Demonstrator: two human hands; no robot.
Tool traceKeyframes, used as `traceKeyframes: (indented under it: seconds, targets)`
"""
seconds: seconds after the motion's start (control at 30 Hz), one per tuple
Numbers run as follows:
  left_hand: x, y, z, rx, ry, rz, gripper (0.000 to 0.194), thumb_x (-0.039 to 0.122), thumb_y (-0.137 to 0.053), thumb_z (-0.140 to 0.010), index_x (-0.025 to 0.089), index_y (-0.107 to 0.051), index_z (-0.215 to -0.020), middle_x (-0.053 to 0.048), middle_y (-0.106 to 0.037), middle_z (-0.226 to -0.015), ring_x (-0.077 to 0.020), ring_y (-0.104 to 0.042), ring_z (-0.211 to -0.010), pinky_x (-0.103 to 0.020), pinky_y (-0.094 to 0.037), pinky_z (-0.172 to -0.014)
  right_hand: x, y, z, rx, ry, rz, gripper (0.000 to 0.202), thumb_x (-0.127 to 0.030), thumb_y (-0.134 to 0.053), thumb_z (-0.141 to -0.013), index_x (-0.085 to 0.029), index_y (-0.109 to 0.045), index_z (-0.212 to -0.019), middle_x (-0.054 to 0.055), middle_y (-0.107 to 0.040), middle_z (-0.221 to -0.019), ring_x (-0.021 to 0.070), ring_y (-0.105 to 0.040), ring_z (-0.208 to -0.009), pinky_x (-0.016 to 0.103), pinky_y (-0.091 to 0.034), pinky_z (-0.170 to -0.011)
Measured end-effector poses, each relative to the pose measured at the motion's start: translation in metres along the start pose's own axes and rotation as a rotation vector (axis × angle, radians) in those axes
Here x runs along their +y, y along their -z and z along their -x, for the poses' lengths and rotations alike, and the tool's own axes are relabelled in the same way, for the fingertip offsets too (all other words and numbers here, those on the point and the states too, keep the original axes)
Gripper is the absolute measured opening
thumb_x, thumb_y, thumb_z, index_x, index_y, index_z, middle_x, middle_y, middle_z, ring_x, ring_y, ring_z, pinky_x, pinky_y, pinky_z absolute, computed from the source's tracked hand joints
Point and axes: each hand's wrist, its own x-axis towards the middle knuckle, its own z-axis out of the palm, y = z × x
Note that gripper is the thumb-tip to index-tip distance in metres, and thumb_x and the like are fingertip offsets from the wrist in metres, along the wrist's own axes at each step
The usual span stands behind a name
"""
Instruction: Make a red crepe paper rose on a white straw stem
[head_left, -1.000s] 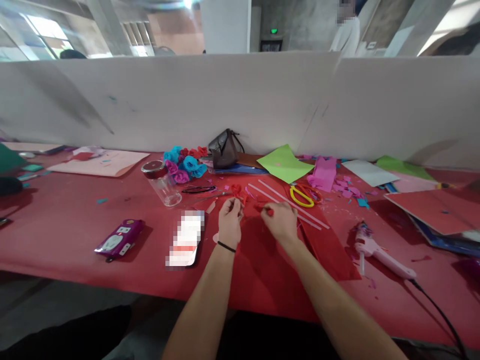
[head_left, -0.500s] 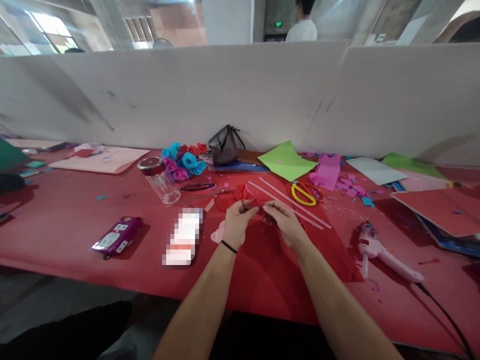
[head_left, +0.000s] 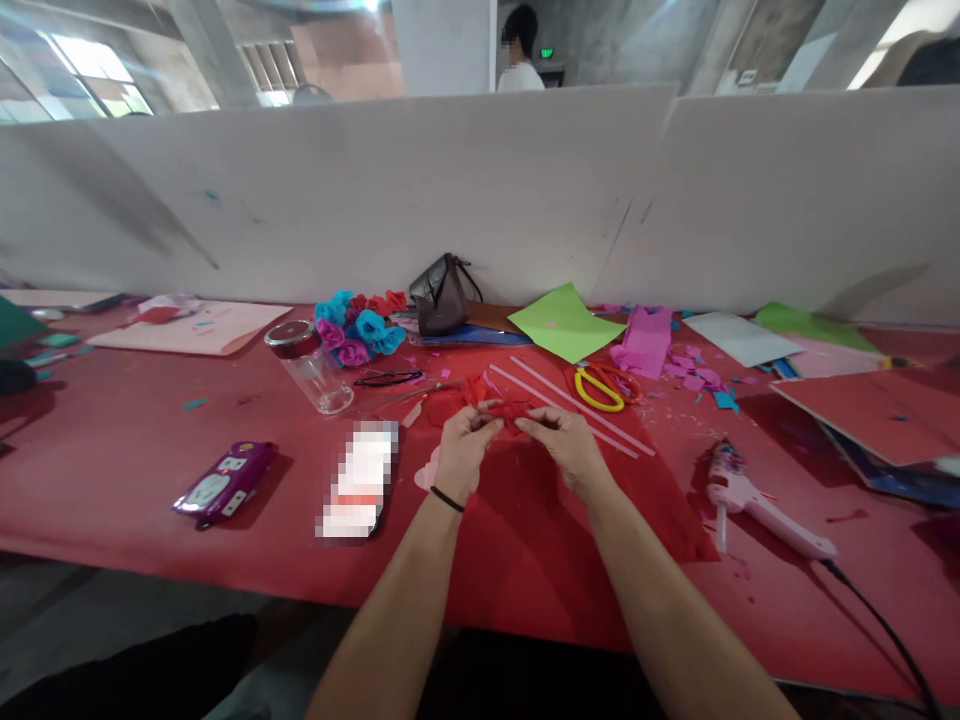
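Between my two hands is a small piece of red crepe paper (head_left: 508, 411), pinched at both sides. My left hand (head_left: 466, 445), with a black band at the wrist, closes thumb and fingers on its left edge. On its right edge my right hand (head_left: 564, 440) pinches in the same way. A large red sheet (head_left: 525, 530) lies under the hands. Behind the fingers sit more red paper pieces (head_left: 472, 388). Two pale glue sticks (head_left: 600, 410) lie slanted beyond my right hand, close to scissors (head_left: 602, 388) with yellow and orange handles.
A pink glue gun (head_left: 769, 512) with a black cord rests at the right. To the left are a phone (head_left: 358, 480), a purple case (head_left: 225, 484) and a glass jar (head_left: 311, 370). Paper flowers (head_left: 360, 328), a dark pouch (head_left: 441, 298) and green paper (head_left: 566, 322) line the back.
Both hands have spread slightly apart, with more of the red crepe paper showing between the fingertips. The view has shifted a little, and the person behind the partition appears farther left.
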Motion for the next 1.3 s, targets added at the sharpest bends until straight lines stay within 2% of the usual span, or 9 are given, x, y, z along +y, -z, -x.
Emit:
traceKeyframes:
  seconds: [0.13, 0.23, 0.43, 0.57, 0.7, 0.8, 0.9, 1.1, 1.3]
  targets:
    - [-0.002, -0.001, 0.000, 0.030, -0.009, 0.014, 0.029, 0.025, -0.077, -0.054, 0.013, -0.066, -0.078, 0.002, -0.060, -0.064, -0.0042, -0.040, -0.050, -0.020, -0.028, -0.047, -0.001, -0.001, 0.002, 0.027, 0.002, -0.009, 0.025, -0.037, -0.080, -0.051, -0.018, -0.066, -0.060, -0.004, -0.058, -0.054, 0.0103, -0.046, -0.053, 0.026, -0.036, -0.056]
    - [-0.003, 0.000, -0.001, 0.073, -0.030, 0.012, 0.027, 0.026, -0.079, -0.052, 0.013, -0.063, -0.068, 0.006, -0.053, -0.054, -0.0032, -0.036, -0.046, -0.020, -0.026, -0.047, -0.003, -0.002, 0.003, 0.050, -0.001, 0.000, 0.028, -0.038, -0.080, -0.050, -0.018, -0.063, -0.057, -0.005, -0.054, -0.050, 0.0093, -0.042, -0.050, 0.025, -0.034, -0.053]
    - [-0.004, 0.005, -0.006, 0.159, 0.012, 0.065, 0.031, 0.029, -0.081, -0.049, 0.012, -0.061, -0.066, 0.007, -0.050, -0.051, -0.0025, -0.035, -0.044, -0.019, -0.025, -0.044, 0.004, 0.000, -0.001, 0.143, 0.022, 0.024, 0.030, -0.047, -0.073, -0.059, -0.018, -0.065, -0.063, -0.004, -0.055, -0.051, 0.0108, -0.044, -0.051, 0.026, -0.034, -0.055]
    - [-0.003, 0.007, -0.008, 0.204, -0.002, 0.135, 0.032, 0.027, -0.081, -0.047, 0.013, -0.061, -0.067, 0.006, -0.054, -0.054, -0.0024, -0.037, -0.044, -0.019, -0.026, -0.043, 0.015, 0.004, -0.006, 0.145, 0.095, 0.409, 0.025, -0.043, -0.064, -0.069, -0.019, -0.068, -0.065, 0.000, -0.062, -0.057, 0.0156, -0.052, -0.056, 0.028, -0.036, -0.058]
    - [-0.003, 0.008, -0.007, 0.189, 0.029, 0.085, 0.028, 0.025, -0.081, -0.048, 0.012, -0.062, -0.065, 0.006, -0.050, -0.049, -0.0021, -0.033, -0.042, -0.019, -0.022, -0.042, 0.020, 0.003, -0.006, 0.129, 0.231, 0.745, 0.024, -0.035, -0.051, -0.079, -0.021, -0.071, -0.076, 0.007, -0.071, -0.077, 0.0221, -0.061, -0.071, 0.033, -0.041, -0.068]
    - [-0.005, 0.008, -0.006, 0.155, 0.077, 0.001, 0.024, 0.024, -0.079, -0.050, 0.011, -0.065, -0.066, 0.008, -0.044, -0.044, -0.0021, -0.029, -0.040, -0.020, -0.019, -0.041, 0.020, 0.001, -0.007, 0.128, 0.277, 0.631, 0.032, -0.039, -0.043, -0.084, -0.021, -0.069, -0.084, 0.009, -0.072, -0.085, 0.0227, -0.064, -0.078, 0.034, -0.045, -0.073]
    - [-0.006, 0.007, -0.006, 0.119, 0.102, -0.043, 0.019, 0.020, -0.076, -0.054, 0.011, -0.066, -0.067, 0.008, -0.041, -0.043, -0.0022, -0.027, -0.039, -0.020, -0.019, -0.042, 0.022, -0.002, -0.009, 0.087, 0.233, 0.430, 0.026, -0.039, -0.052, -0.077, -0.020, -0.067, -0.084, 0.007, -0.072, -0.083, 0.0211, -0.065, -0.076, 0.033, -0.047, -0.074]
    - [-0.005, 0.005, -0.006, 0.210, 0.046, 0.013, 0.018, 0.013, -0.075, -0.053, 0.014, -0.062, -0.066, 0.006, -0.051, -0.051, -0.0049, -0.043, -0.048, -0.019, -0.033, -0.049, 0.026, -0.006, -0.011, 0.127, 0.118, 0.307, 0.019, -0.033, -0.060, -0.068, -0.019, -0.065, -0.079, 0.005, -0.071, -0.078, 0.0193, -0.065, -0.072, 0.033, -0.048, -0.073]
    - [-0.003, 0.006, -0.005, 0.187, 0.080, 0.101, 0.026, 0.020, -0.078, -0.054, 0.014, -0.056, -0.067, 0.009, -0.047, -0.051, -0.0010, -0.032, -0.041, -0.017, -0.021, -0.041, 0.023, -0.008, -0.008, 0.121, 0.061, 0.155, 0.024, -0.037, -0.062, -0.066, -0.019, -0.065, -0.082, 0.002, -0.069, -0.075, 0.0171, -0.061, -0.069, 0.029, -0.046, -0.065]
